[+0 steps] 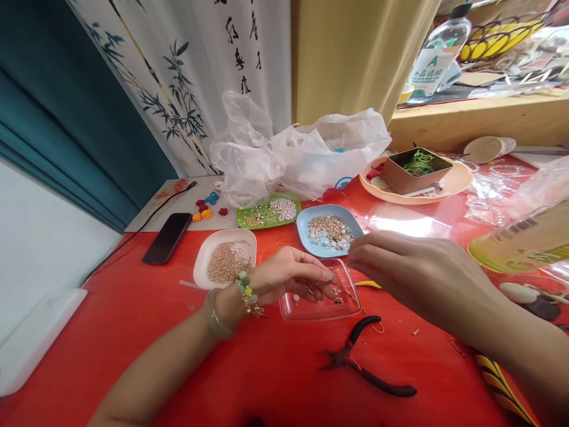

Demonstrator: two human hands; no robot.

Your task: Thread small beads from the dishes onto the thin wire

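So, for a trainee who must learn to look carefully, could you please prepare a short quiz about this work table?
1. Choose one. The bead dish nearest to the phone is: a) blue, b) green, c) pale pink.

2. True or false? The black-handled pliers lie on the red table with the handles spread apart.

3. Short answer. Which container does the left hand reach over?

Key: 1. c; 2. true; 3. the clear tray.
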